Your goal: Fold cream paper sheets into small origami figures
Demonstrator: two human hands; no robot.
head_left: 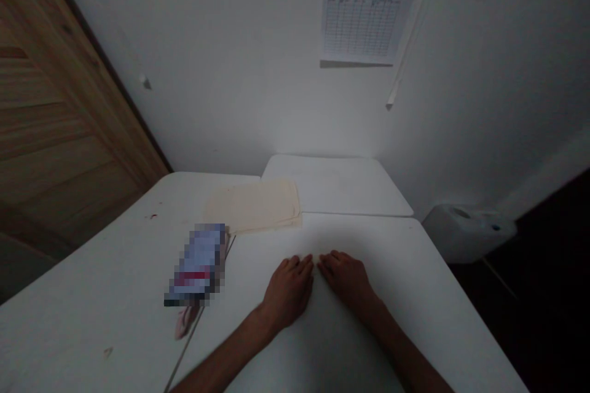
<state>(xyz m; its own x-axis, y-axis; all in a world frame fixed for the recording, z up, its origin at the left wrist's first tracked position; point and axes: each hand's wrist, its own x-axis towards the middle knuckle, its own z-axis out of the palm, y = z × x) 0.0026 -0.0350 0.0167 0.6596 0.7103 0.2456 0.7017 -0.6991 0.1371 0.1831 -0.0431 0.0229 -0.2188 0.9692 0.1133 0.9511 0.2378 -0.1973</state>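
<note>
Both of my hands rest on the white table point(350, 344), fingertips facing each other with a small gap between them. My left hand point(291, 288) lies palm down, its fingers close together and slightly bent, with nothing seen in it. My right hand point(345, 279) lies in much the same way, also palm down, and shows nothing held. To the left of my left hand is a pixelated, bluish flat item point(200, 261) with a red band. Something pinkish point(185, 321) pokes out from under it; its kind cannot be made out.
A pale beige sheet point(253, 206) lies across the tabletop seams beyond my hands. On the wall hangs a printed table on paper point(362, 24). A wooden door point(59, 110) stands at left. A whitish plastic container point(470, 233) sits low beyond the table's right edge.
</note>
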